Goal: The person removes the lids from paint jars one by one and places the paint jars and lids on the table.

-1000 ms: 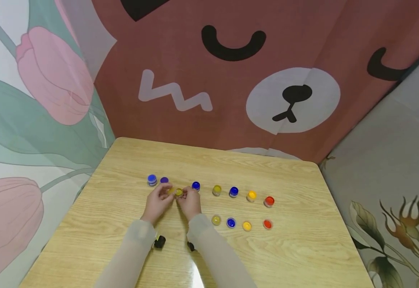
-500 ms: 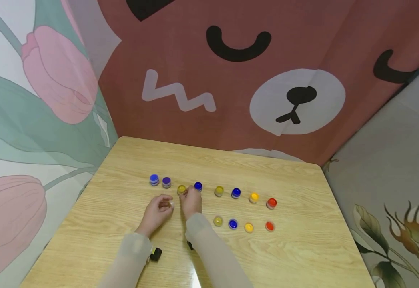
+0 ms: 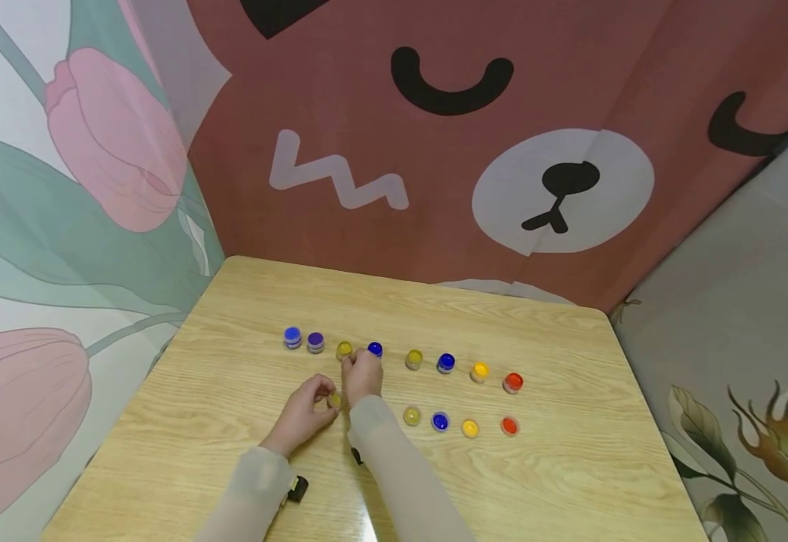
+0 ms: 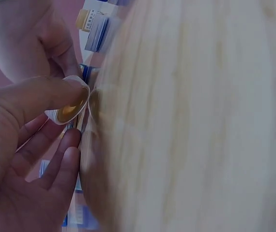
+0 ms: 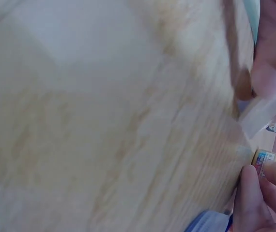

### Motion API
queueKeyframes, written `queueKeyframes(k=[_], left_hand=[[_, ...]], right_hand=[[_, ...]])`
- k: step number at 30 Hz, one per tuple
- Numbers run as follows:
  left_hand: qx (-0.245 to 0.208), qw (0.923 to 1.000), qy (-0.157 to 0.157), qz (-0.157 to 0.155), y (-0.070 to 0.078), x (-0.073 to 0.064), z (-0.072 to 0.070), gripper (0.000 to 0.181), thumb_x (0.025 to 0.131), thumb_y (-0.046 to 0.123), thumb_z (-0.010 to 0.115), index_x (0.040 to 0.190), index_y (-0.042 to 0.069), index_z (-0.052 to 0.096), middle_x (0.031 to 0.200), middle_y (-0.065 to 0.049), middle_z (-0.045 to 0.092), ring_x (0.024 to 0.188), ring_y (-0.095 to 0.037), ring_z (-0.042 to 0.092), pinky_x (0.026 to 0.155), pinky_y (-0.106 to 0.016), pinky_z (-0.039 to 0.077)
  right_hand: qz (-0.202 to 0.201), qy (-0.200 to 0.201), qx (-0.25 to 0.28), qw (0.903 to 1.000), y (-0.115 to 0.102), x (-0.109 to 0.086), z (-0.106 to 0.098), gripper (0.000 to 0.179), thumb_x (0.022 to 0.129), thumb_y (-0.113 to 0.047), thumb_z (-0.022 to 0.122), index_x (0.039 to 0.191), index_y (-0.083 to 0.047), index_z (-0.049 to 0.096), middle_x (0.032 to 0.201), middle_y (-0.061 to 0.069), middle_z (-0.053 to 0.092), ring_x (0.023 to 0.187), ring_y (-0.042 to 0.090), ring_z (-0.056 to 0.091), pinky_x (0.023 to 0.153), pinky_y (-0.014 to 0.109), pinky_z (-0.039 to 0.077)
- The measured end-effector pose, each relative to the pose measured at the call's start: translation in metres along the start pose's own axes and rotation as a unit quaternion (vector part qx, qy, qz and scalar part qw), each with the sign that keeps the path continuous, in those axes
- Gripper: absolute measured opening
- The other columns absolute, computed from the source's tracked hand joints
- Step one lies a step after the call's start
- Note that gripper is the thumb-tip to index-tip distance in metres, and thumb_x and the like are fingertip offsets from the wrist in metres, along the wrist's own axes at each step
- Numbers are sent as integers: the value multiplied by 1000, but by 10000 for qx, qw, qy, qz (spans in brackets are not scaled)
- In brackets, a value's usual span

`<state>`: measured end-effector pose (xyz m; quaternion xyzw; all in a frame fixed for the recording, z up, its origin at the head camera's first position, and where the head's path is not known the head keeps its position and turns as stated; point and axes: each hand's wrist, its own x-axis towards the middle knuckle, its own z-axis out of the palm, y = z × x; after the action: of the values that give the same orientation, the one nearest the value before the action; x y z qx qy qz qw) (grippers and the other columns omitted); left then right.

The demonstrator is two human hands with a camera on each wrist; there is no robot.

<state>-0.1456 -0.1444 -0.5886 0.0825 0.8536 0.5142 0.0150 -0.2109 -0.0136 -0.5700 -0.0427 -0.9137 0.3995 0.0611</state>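
My left hand (image 3: 304, 412) pinches a round clear lid (image 4: 73, 108) with yellow paint on its inner side, tilted up on edge close over the table. My right hand (image 3: 364, 375) grips the small open paint pot (image 3: 344, 348) of dark yellow paint, which stands in the back row. In the right wrist view the pot's printed label (image 5: 265, 162) shows between the fingers, with the lid near it. Just behind the right hand is a dark blue paint pot (image 3: 375, 348), partly hidden by it.
To the left stand a light blue pot (image 3: 292, 337) and a purple pot (image 3: 315, 342). Rightward in the row are yellow, blue, orange and red pots (image 3: 512, 382). In front of these lie matching lids (image 3: 440, 421) on the wooden table (image 3: 536, 482).
The hands have parted from around the yellow pot. My left hand has drawn back towards me and right with the lid, turning its yellow inside into view. The right hand stays at the pot.
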Motion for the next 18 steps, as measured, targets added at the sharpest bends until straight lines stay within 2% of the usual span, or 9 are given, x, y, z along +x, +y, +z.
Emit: queueKeyframes(k=[4, 8, 12, 18], left_hand=[[197, 9995, -103, 227, 1, -1, 2, 36, 79, -5, 80, 108, 7, 62, 110, -6, 66, 110, -31, 64, 103, -51, 50], [392, 9984, -137, 378, 2, -1, 3, 37, 78, -5, 80, 108, 7, 63, 109, -5, 69, 109, -32, 63, 102, -54, 46], [530, 9980, -136, 328, 2, -2, 4, 36, 78, -3, 81, 108, 9, 65, 109, -3, 69, 109, -30, 60, 102, -52, 42], [585, 9978, -158, 264, 0, -1, 3, 36, 79, -1, 82, 109, 9, 65, 111, -4, 69, 110, -30, 58, 102, -50, 43]], right_hand=[[55, 48, -56, 10000, -2, 0, -2, 24, 92, -10, 72, 69, -9, 66, 65, -1, 61, 61, 16, 57, 55, 30, 50], [75, 73, -143, 9998, -3, 0, -1, 24, 92, -12, 73, 69, -9, 67, 65, 0, 62, 62, 18, 58, 56, 31, 51], [106, 118, -115, 9998, -3, 0, 0, 23, 93, -12, 73, 71, -8, 67, 67, 2, 63, 62, 19, 60, 58, 33, 53], [109, 99, -162, 9998, -1, 3, 3, 21, 94, -12, 72, 73, -8, 69, 69, 3, 66, 64, 19, 63, 58, 33, 55]])
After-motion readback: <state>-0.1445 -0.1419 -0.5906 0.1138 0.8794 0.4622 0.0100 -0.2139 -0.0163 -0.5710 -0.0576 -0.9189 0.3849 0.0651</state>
